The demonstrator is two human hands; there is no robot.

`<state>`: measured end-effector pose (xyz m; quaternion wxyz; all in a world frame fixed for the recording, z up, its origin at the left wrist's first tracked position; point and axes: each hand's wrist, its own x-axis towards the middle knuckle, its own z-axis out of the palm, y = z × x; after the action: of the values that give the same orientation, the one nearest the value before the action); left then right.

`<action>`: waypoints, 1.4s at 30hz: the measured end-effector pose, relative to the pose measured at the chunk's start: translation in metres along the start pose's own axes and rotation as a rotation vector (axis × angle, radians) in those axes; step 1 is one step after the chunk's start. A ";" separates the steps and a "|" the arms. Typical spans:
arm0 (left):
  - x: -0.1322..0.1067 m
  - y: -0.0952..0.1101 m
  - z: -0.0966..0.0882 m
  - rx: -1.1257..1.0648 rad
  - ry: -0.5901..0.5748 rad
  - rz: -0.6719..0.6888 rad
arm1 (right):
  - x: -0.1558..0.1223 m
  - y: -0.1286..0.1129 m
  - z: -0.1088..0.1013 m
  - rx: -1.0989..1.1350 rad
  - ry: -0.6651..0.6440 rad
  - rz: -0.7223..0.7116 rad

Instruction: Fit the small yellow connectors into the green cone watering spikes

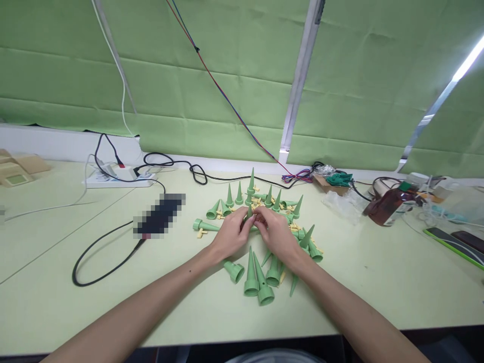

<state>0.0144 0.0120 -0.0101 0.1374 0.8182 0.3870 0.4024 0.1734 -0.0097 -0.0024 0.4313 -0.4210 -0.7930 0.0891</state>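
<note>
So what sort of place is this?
Probably a workroom or office, though I can't be sure. There's a long table, lots of green cones grouped on it, and a power strip near the wall.

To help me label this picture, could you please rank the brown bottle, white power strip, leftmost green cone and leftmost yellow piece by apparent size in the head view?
Largest to smallest:
1. Brown bottle and white power strip: too close to rank; strip wider, bottle taller
2. Leftmost green cone
3. Leftmost yellow piece
</note>
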 end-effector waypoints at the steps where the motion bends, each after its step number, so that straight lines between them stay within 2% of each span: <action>1: 0.000 0.000 0.000 0.000 -0.004 0.001 | 0.000 0.000 0.000 -0.001 -0.003 0.001; 8: 0.000 0.000 0.000 -0.012 -0.030 0.005 | 0.000 -0.001 0.000 -0.025 -0.019 0.004; 42: 0.001 0.000 0.000 -0.016 -0.012 0.047 | -0.001 -0.003 -0.001 -0.035 -0.067 0.005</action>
<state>0.0147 0.0132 -0.0093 0.1366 0.8284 0.3634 0.4037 0.1726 -0.0131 -0.0006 0.3969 -0.4274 -0.8072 0.0905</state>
